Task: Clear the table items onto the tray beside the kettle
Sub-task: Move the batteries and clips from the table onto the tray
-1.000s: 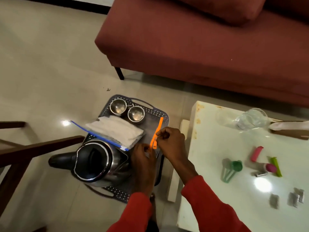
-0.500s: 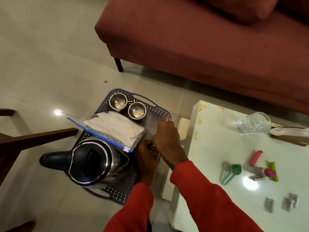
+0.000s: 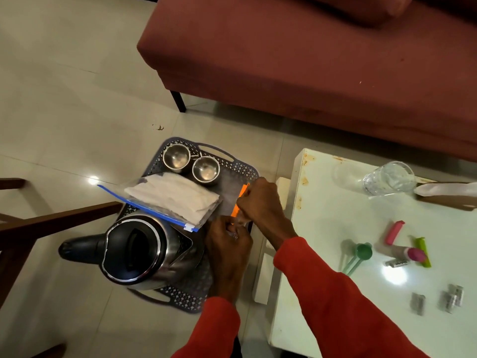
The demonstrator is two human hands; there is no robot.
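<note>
Down on the floor sits the grey perforated tray [image 3: 240, 165], and both hands meet over its near right part. The right hand [image 3: 260, 200] has its grip curled round an orange clip [image 3: 239, 200], which lies along the tray right under those fingers. The left hand [image 3: 228, 240] is just below it, fingers bent in at the clip's lower end; whether that grip truly pinches the clip I cannot tell. Left of the hands stands the steel kettle [image 3: 136, 250], and beyond it a zip bag of folded white cloth [image 3: 171, 196] and two steel cups [image 3: 191, 164]. Right of the hands, on the white surface [image 3: 322, 215], remain a pink clip [image 3: 394, 232], a green clip [image 3: 423, 251], green measuring spoons [image 3: 360, 255] and a glass [image 3: 388, 178].
</note>
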